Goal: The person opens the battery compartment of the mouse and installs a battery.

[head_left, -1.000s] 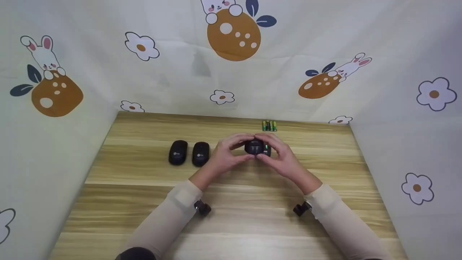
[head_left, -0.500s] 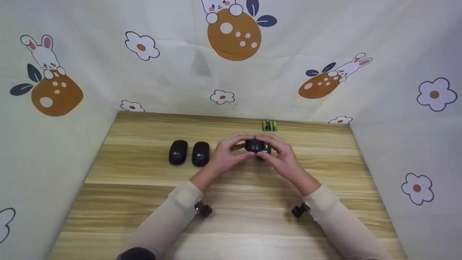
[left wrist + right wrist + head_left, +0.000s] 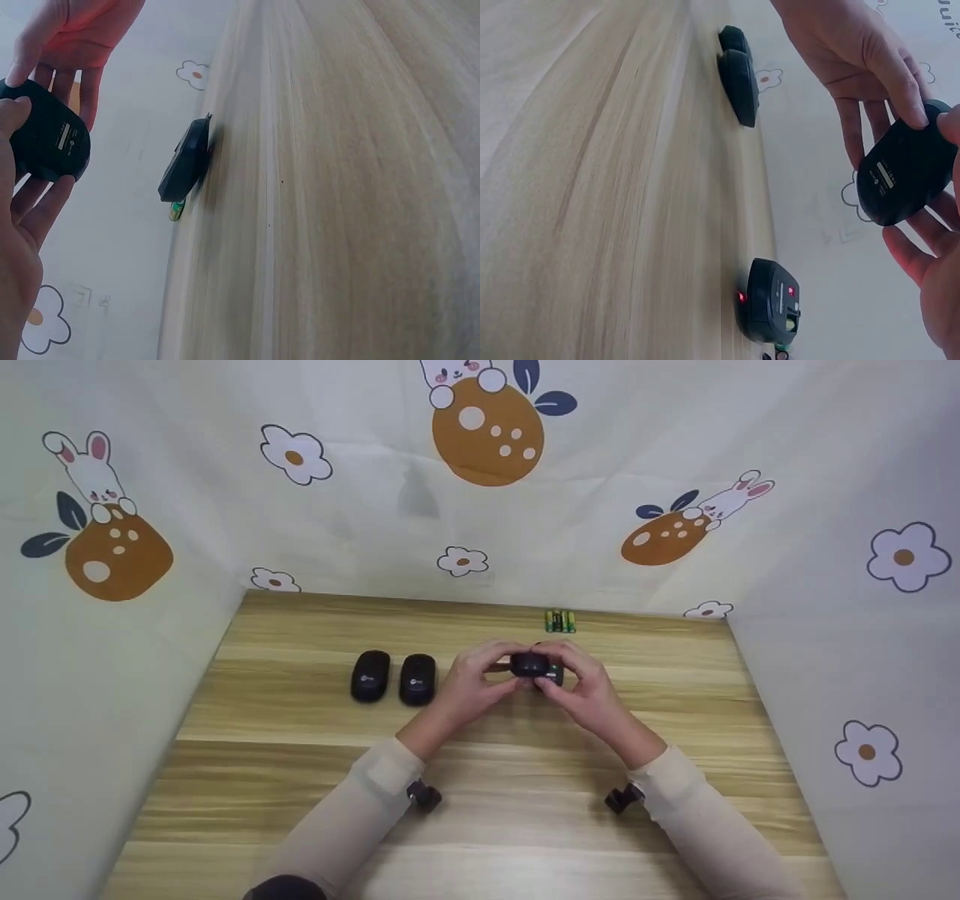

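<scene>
Right now, a black computer mouse (image 3: 529,664) is hovering above the wooden table (image 3: 517,780), its labelled underside facing the person. Both hands are steadying it: the left hand (image 3: 471,679) is gripping one side, thumb and fingers curling round the edge, while the right hand (image 3: 592,682) is pinching the opposite side the same way. Just beside and below, toward the right hand, an upturned mouse (image 3: 772,300) is lying on the tabletop, a red light glowing on its underside and a yellow-green battery (image 3: 790,324) showing in its opening. Behind the hands, a row of green-and-yellow batteries (image 3: 560,621) is sitting near the back edge. Off to the left, two more black mice (image 3: 417,679) are resting side by side, slightly apart, logos up. Beyond, pale cloth (image 3: 360,525) printed with rabbits, orange fruit and flowers is hanging around the table.
</scene>
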`<state>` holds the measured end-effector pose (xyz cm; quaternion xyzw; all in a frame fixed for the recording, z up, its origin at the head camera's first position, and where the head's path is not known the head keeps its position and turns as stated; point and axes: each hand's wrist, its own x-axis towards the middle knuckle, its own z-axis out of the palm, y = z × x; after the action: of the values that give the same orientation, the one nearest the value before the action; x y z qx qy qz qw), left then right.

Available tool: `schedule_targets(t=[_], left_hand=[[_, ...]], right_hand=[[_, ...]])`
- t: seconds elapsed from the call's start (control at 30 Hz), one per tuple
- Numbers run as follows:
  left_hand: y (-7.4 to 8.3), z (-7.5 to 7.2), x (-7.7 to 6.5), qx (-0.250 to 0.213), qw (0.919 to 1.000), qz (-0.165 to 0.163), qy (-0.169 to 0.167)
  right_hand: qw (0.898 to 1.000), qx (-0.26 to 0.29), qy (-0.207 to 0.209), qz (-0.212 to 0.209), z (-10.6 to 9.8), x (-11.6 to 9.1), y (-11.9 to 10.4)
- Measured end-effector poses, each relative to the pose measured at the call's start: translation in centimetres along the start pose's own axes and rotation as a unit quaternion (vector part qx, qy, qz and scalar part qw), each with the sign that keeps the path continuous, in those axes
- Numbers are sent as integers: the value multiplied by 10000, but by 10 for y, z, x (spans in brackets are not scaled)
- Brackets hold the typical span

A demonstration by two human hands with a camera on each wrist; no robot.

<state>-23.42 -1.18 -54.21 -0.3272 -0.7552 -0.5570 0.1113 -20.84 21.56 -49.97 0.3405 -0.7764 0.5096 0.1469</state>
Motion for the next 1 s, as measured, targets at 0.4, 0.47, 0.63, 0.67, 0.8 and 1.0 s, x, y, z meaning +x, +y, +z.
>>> schedule_targets(t=[0.4, 0.47, 0.63, 0.67, 0.8, 1.0], left_hand=[[2, -1, -1, 224, 9996, -191, 22], [2, -1, 0, 128, 9996, -269, 15], [2, 0, 1, -195, 9988, -452, -18], [2, 0, 1, -228, 9986, -481, -19], [2, 1, 1, -287, 9979, -578, -9], [3, 0, 1, -411, 9969, -672, 23]], right_hand=[[9993, 185, -46, 317, 1, -7, 28], [9989, 281, -51, 372, 1, -7, 29], [9982, 412, -31, 424, 1, -8, 30], [9981, 426, -35, 441, 1, -8, 30], [9973, 504, -55, 537, 1, -8, 30], [9960, 591, -119, 663, 1, -7, 28]])
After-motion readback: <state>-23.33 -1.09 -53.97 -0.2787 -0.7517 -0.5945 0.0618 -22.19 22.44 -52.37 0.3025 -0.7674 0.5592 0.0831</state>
